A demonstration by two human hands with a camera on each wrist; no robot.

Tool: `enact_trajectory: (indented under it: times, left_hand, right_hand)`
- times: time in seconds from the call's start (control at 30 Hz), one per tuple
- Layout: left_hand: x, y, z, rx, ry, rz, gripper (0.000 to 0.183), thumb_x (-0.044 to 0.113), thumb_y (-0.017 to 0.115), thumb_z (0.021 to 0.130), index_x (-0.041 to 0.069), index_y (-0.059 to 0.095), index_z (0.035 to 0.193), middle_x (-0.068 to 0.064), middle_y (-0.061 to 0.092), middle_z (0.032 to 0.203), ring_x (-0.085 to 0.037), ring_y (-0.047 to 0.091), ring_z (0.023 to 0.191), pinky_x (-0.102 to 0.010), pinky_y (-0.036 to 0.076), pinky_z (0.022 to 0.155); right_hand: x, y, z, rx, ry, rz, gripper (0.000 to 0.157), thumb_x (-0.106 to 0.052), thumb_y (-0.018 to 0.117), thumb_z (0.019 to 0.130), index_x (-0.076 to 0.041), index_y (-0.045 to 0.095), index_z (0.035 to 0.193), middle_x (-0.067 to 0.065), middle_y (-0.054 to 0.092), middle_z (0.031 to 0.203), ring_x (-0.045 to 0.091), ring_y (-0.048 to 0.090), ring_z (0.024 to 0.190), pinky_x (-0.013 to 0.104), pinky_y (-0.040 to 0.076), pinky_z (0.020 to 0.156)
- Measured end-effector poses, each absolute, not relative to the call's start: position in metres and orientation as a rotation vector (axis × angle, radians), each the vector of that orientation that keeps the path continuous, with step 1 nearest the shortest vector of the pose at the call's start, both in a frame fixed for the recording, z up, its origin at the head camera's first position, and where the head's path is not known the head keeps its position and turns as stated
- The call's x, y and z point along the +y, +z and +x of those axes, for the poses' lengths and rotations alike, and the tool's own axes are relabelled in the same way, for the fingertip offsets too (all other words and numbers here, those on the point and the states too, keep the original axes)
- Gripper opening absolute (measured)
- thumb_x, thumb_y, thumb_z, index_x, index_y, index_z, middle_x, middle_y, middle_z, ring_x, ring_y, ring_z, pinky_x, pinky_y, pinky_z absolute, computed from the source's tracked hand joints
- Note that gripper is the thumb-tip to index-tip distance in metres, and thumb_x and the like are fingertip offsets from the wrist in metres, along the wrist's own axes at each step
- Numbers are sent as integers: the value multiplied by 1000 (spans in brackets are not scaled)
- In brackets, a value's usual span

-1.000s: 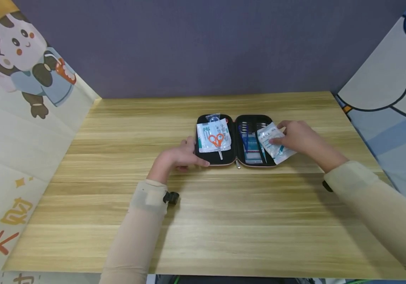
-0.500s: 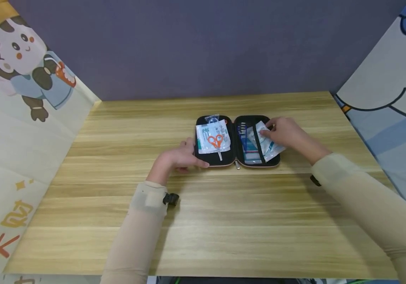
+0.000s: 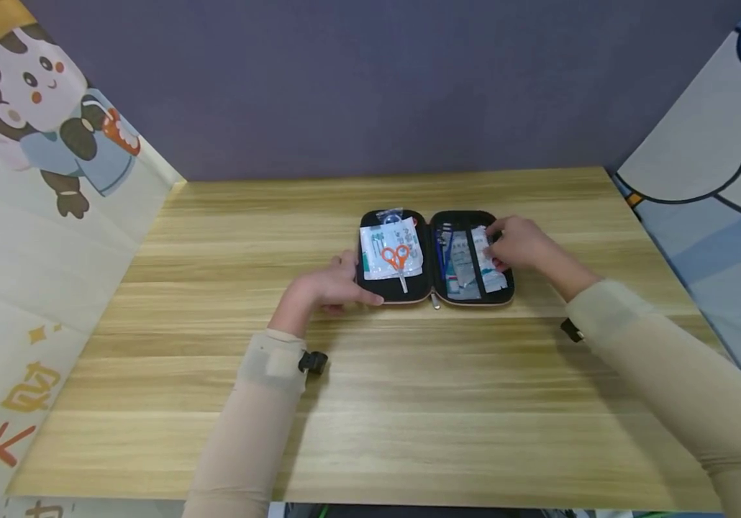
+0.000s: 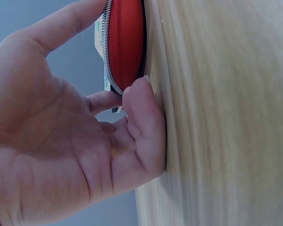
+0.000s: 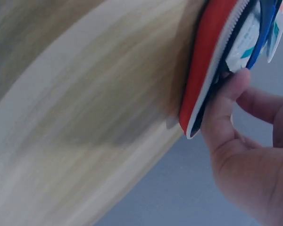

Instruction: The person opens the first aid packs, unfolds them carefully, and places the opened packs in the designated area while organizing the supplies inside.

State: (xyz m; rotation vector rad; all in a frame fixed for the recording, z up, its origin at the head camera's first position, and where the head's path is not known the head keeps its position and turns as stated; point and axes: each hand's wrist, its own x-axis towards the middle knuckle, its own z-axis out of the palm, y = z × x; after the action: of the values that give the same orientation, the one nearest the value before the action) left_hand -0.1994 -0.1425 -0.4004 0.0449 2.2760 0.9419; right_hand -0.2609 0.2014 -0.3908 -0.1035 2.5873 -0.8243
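Observation:
An unzipped case (image 3: 427, 288), black inside and red outside, lies spread flat on the table. My left hand (image 3: 338, 282) holds its left half at the near left corner; in the left wrist view the fingers reach round the zipped edge (image 4: 106, 52). On that half lie a white printed packet (image 3: 373, 252) and small scissors (image 3: 395, 256) with orange handles. At the right half my right hand (image 3: 518, 244) pinches the edge of a white packet (image 3: 492, 278), which lies partly under a black elastic strap (image 3: 476, 262). The right wrist view shows fingertips right at this packet (image 5: 243, 47).
Blue tweezers-like tools (image 3: 443, 248) and a flat pale packet (image 3: 462, 270) sit left of the strap. A small clear bag (image 3: 390, 214) tops the left half. Behind the wooden table (image 3: 370, 403) stands a grey-purple partition (image 3: 370, 86), with printed panels at both sides.
My right hand has moved left with the white packet, from over the case's right edge into the right half, where it now lies partly under the strap. The left hand has stayed put.

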Motion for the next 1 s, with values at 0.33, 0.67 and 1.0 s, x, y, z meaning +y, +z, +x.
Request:
enact_trajectory:
  times: [0.33,0.67,1.0]
  left_hand:
    - [-142,-397,-199,2278,942,52,106,40,85,89,12,15,163,-18,28,157,-30,56,96,-35,61,72]
    - [-143,-402,-198,2276,941,41,110,41,86,87,12,14,165,-18,24,162,-32,53,111,-34,61,76]
    - [-142,-401,-199,2290,918,56,107,43,87,87,13,17,163,-18,25,160,-32,54,108,-33,61,74]
  right_hand:
    - [204,-407,-258,2257,-1198,-79,73,1,63,98,14,24,159,7,71,82,13,69,68,27,65,68]
    - [214,-408,-259,2231,-1139,-201,72,-1,65,97,9,29,158,11,76,94,14,70,76,28,64,69]
    - [216,-402,-257,2587,-871,-466,37,-18,65,104,9,66,129,26,66,109,23,66,82,36,58,75]
